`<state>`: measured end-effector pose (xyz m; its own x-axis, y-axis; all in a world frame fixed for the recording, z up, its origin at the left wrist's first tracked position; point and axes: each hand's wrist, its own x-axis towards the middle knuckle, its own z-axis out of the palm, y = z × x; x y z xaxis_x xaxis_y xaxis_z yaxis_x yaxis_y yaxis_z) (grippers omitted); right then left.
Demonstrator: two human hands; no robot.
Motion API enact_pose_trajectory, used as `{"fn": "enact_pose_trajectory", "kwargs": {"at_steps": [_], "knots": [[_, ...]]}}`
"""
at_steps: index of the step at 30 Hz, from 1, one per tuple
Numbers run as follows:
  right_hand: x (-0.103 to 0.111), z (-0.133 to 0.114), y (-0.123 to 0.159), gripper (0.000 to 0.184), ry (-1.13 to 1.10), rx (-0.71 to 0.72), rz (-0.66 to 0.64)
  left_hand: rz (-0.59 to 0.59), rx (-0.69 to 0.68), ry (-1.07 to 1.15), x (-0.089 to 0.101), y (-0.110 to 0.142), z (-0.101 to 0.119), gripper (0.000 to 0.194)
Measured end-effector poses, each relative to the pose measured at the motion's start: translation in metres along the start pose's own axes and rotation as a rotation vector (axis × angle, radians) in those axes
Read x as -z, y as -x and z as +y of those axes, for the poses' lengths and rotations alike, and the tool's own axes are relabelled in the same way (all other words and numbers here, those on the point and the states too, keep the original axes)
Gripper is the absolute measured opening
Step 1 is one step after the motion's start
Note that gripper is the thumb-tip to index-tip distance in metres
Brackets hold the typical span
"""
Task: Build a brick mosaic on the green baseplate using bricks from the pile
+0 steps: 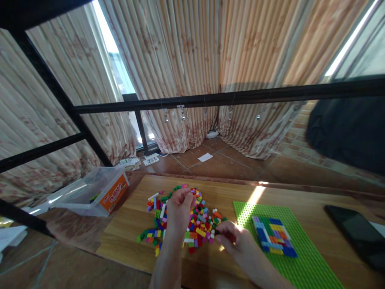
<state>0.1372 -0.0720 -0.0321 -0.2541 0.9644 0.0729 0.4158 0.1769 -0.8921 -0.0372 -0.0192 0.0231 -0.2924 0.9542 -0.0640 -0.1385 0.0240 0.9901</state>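
A heap of small coloured bricks [197,218] lies on the wooden table [129,224]. My left hand [179,210] reaches into the heap's far side, fingers curled in a pinch over the bricks; what it holds is hidden. At the heap's right edge, my right hand [233,237] has its fingertips pressed together on a small piece I cannot make out. To the right lies a green baseplate [303,265] with a flat patch of blue, yellow, red and purple bricks [273,235] built on it.
A clear plastic box with an orange label [99,192] stands at the table's left end. A dark phone-like slab [357,235] lies at the right. Black metal frame bars [228,96] cross in front of curtains; papers lie on the tiled floor [228,160].
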Motion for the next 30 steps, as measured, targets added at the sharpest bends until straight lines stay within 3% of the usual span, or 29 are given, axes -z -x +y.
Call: {"fn": "enact_pose_trajectory", "kwargs": {"at_steps": [3,6,10,15,19,22,27,30], "knots": [[0.009,-0.008,0.002,0.019,-0.489,-0.069,-0.051,-0.053,0.014,-0.028,-0.007,0.002,-0.003,0.036],[0.016,-0.012,0.006,0.026,-0.86,-0.161,-0.006,-0.081,0.029,-0.081,-0.013,0.001,-0.008,0.037],[0.024,-0.013,0.014,0.027,-1.042,-0.251,0.029,-0.12,0.036,-0.098,-0.022,0.003,-0.013,0.037],[0.037,-0.014,0.02,0.03,-1.171,-0.281,-0.019,-0.175,0.047,-0.124,-0.036,0.011,-0.019,0.037],[0.051,-0.014,0.024,0.03,-1.174,-0.278,-0.007,-0.22,0.027,-0.186,-0.046,0.017,-0.022,0.035],[0.074,-0.008,0.027,0.028,-1.059,-0.271,0.072,-0.301,0.016,-0.26,-0.052,0.021,-0.027,0.034],[0.126,0.02,0.035,0.034,-0.661,-0.306,0.37,-0.425,-0.004,-0.421,-0.065,0.029,-0.041,0.028],[0.139,0.035,0.039,0.031,-0.406,-0.363,0.392,-0.476,-0.016,-0.563,-0.076,0.037,-0.048,0.025]]}}
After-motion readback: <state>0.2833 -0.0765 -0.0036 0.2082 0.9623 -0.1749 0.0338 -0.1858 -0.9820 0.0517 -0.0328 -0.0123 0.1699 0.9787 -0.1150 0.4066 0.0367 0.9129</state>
